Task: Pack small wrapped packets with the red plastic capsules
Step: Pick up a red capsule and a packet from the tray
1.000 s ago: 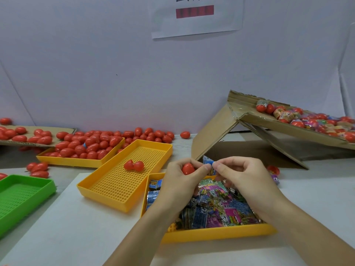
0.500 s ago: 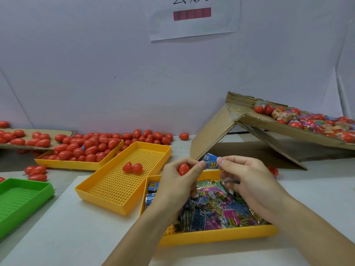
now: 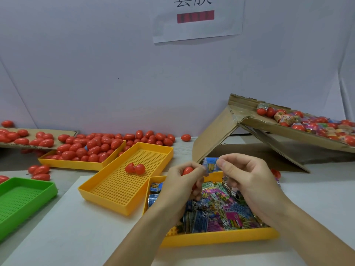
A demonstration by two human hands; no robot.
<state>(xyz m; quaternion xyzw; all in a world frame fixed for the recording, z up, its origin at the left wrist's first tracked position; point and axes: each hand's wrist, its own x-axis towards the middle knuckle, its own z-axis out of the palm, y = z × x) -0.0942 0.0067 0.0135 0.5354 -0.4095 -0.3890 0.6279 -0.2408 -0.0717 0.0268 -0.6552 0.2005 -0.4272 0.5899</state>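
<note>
The blue packet (image 3: pixel 211 164), pinched by the right hand (image 3: pixel 247 181), has risen clear of the packet tray (image 3: pixel 219 239) toward the red capsule (image 3: pixel 187 170) gripped in the left hand (image 3: pixel 179 186). Insertion appears imminent; whether the capsule is open is not discernible. Further packets seem tucked under the right fingers.

At lower centre a tray (image 3: pixel 221 239) holds a heap of packets (image 3: pixel 221 210); both hands hover over its far end. Up-left of it, touching, sits a tray (image 3: pixel 123 187) with two capsules (image 3: pixel 135 168). Behind that, a tray (image 3: pixel 76 164) is piled with capsules. At the far left edge lies another tray (image 3: pixel 25 196). A cardboard box (image 3: pixel 249 135) occupies the upper right.
</note>
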